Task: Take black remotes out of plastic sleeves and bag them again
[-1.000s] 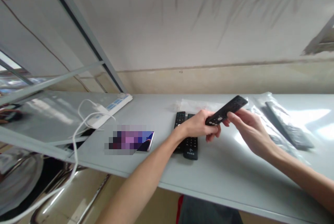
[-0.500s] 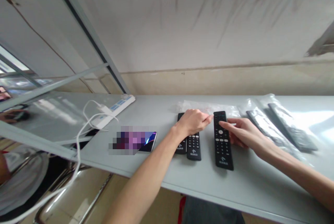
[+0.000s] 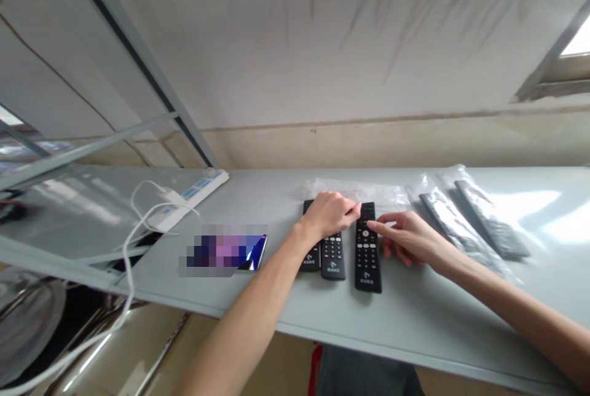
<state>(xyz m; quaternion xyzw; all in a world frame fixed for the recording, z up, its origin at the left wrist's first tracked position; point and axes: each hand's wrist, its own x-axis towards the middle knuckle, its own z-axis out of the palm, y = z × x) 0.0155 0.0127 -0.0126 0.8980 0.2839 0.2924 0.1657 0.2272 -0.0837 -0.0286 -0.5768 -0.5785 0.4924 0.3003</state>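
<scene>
Three black remote controls lie face up on the grey table (image 3: pixel 415 316). Two of them (image 3: pixel 332 254) lie side by side, and the third remote (image 3: pixel 367 254) lies just right of them. My left hand (image 3: pixel 329 214) rests over the tops of the pair, loosely curled, with its fingertips touching the top left corner of the third remote. My right hand (image 3: pixel 408 237) lies flat beside the third remote, fingers stretched out and fingertips on its upper part. Neither hand grips anything.
Two remotes in clear plastic bags (image 3: pixel 488 227) lie at the right. An empty clear bag (image 3: pixel 359 189) sits behind the hands. A phone (image 3: pixel 225 253), a white power strip (image 3: pixel 196 189) with a cable (image 3: pixel 133 224) and a metal frame rail (image 3: pixel 59 257) are at the left.
One second ago both hands held the third remote in the air. It now lies on the table and has slid left, closer to the other two.
</scene>
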